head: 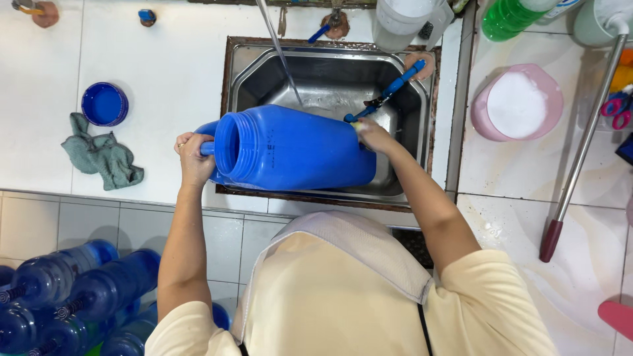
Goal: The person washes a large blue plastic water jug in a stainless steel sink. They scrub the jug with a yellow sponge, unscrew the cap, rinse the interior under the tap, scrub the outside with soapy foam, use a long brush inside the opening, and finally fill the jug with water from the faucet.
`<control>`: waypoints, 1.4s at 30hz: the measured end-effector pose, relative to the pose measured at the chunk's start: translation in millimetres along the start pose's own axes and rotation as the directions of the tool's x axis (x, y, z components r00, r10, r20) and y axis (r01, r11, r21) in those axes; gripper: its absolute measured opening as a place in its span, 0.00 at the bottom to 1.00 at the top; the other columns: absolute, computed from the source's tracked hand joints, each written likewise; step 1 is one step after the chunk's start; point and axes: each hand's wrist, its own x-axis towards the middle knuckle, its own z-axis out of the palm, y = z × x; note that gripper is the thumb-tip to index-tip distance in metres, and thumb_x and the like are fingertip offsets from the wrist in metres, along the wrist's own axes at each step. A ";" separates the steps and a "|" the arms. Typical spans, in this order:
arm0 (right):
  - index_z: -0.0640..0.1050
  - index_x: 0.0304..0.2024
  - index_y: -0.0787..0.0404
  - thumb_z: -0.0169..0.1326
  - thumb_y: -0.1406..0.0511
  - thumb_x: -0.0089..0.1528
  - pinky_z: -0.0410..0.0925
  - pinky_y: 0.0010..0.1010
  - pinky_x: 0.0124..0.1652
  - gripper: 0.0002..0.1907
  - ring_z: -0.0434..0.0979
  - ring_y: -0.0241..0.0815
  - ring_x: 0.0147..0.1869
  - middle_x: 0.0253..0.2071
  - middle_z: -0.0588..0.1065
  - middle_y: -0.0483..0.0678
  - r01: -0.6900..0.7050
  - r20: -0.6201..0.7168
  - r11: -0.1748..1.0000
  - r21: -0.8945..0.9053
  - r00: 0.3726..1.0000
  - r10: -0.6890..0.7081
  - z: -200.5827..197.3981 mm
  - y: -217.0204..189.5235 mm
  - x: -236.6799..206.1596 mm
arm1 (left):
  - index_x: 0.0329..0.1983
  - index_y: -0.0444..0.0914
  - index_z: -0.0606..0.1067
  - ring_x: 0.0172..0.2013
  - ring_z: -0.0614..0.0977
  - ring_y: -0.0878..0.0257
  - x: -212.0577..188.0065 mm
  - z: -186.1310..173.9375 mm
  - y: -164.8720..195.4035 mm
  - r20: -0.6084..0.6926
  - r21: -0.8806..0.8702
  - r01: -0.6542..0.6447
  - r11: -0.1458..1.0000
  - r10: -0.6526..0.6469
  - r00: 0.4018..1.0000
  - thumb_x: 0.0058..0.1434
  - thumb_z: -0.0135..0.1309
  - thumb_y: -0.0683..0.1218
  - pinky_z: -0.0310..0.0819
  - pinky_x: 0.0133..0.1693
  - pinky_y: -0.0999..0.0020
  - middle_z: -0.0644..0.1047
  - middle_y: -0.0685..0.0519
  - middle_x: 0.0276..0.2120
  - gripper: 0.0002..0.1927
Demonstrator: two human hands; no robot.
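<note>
A big blue plastic jug lies on its side across the front rim of the steel sink, its open mouth facing left. My left hand grips the jug's handle by the mouth. My right hand is at the jug's base end, closed on the handle of a blue brush that slants up over the basin. A thin stream of water falls into the sink behind the jug.
A blue lid and a crumpled green cloth lie on the white counter at left. A pink tub of white powder, a green bottle and a long metal handle are at right. Several blue water bottles lie at lower left.
</note>
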 end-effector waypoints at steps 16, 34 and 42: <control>0.79 0.37 0.64 0.51 0.59 0.64 0.68 0.45 0.44 0.14 0.80 0.53 0.39 0.32 0.79 0.56 -0.201 -0.466 0.950 -0.238 0.882 0.070 36.7 19.9 -81.8 | 0.28 0.39 0.78 0.36 0.79 0.45 9.7 6.8 -14.5 0.055 0.051 -0.045 0.998 0.042 0.998 0.48 0.67 0.46 0.71 0.51 0.53 0.79 0.46 0.28 0.10; 0.77 0.48 0.64 0.43 0.57 0.71 0.73 0.51 0.51 0.18 0.81 0.65 0.49 0.46 0.79 0.65 -0.444 0.015 0.860 -0.252 0.887 0.462 -0.7 1.0 -5.9 | 0.29 0.39 0.76 0.38 0.78 0.47 -4.4 3.0 -19.0 0.027 -0.005 -0.107 0.994 0.107 0.994 0.59 0.65 0.46 0.69 0.52 0.56 0.77 0.48 0.29 0.09; 0.74 0.51 0.66 0.48 0.58 0.66 0.70 0.50 0.52 0.19 0.78 0.66 0.51 0.47 0.77 0.66 -0.111 -0.149 0.918 -0.382 0.987 0.057 10.8 -6.2 -21.9 | 0.27 0.39 0.75 0.34 0.77 0.50 3.3 4.0 -14.9 0.036 -0.023 -0.070 0.997 0.071 0.997 0.61 0.64 0.47 0.68 0.54 0.55 0.77 0.48 0.26 0.11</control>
